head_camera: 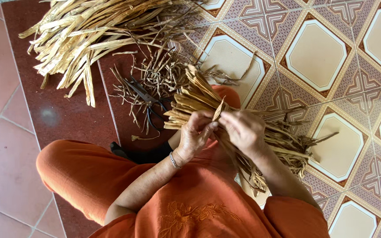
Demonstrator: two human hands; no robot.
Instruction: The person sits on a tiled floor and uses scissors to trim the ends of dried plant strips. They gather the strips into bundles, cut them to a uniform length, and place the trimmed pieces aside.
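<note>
Daylight falls on a patterned beige-and-maroon tiled floor (318,53); just left of it runs a dark red speckled floor strip (62,119), then plain terracotta floor tiles (1,145).

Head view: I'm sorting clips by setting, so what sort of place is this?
Probably a home floor used for handcraft. The patterned floor tiles carry a pile of dried strips and black scissors, and both hands grip a bundle of strips.
</note>
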